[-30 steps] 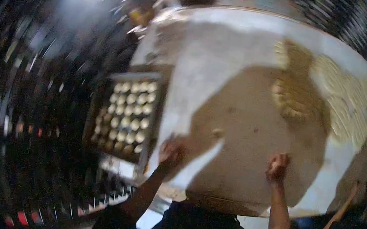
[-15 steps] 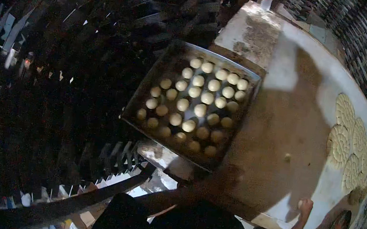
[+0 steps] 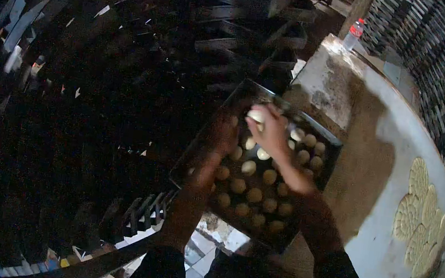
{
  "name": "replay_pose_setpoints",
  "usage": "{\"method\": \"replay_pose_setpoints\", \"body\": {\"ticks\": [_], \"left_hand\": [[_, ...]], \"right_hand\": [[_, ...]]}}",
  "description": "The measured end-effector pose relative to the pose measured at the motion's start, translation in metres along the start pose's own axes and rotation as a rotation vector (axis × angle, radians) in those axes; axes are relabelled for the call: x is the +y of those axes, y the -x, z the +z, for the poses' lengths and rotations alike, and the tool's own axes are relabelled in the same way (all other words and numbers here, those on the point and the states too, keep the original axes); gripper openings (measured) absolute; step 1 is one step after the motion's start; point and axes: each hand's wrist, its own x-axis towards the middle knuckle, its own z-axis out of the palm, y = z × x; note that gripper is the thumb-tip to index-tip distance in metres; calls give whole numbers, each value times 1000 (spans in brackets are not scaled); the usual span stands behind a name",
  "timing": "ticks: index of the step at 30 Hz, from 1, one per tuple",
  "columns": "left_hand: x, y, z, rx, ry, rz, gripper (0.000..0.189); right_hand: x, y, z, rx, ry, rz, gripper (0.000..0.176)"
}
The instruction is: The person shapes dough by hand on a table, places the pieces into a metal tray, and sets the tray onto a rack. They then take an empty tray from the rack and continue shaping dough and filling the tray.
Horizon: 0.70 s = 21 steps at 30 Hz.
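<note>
A dark metal baking tray [image 3: 329, 134] holds rows of round pale dough balls [image 3: 254, 195]. My right hand [image 3: 273, 134] is over the far part of the tray, its fingers closed around a pale dough ball [image 3: 257, 115]. Motion blurs it somewhat. My left hand [image 3: 226, 135] is beside it at the tray's left side, in deep shadow, so its fingers are hard to make out. Both forearms cross above the tray and hide some of the balls.
Right of the tray runs a pale worktop [image 3: 370, 254] with a curved outer edge. Flat, patterned dough pieces [image 3: 419, 221] lie together on its right part. A bottle with a red cap and label [image 3: 354, 34] stands at the far end. Dark slatted stacks surround the area.
My hands have come in over the tray, the right one now with a dough ball. The view has shifted, so tray and worktop appear lower and farther right. A hand on the worktop is gone from view.
</note>
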Motion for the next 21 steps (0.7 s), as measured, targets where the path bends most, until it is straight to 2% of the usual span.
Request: {"method": "replay_pose_setpoints", "body": {"ticks": [1,3,5,7,9,10,11,13,14,17,20,21], "left_hand": [[11,4,-17,23,-10,12,53],[31,22,-50,27,-75,76,55],[54,41,-77,39,-113,178,59],[100,50,-93,-22,-3,196,60],[178,58,-89,-172,189,115,60],[213,68,-75,-236,176,197,57],[250,78,-52,-315,283,330,57],[328,103,-4,-477,504,592,58],[363,112,18,-668,536,582,56],[472,135,103,-1170,529,508,54],[553,176,235,-1174,641,557,49],[571,187,307,-874,389,710,50]], "right_hand": [[17,-10,24,-90,55,75,44],[26,4,37,-292,551,80,49],[10,42,7,-107,284,17,45],[31,104,-36,153,113,-131,40],[55,185,-111,383,418,-55,28],[65,226,-148,530,479,63,24],[71,268,-182,677,546,179,22],[84,354,-231,747,586,514,19],[90,397,-251,791,594,674,17],[114,519,-284,794,928,645,15],[110,625,-310,824,1020,778,11],[103,646,-327,865,951,873,10]]}}
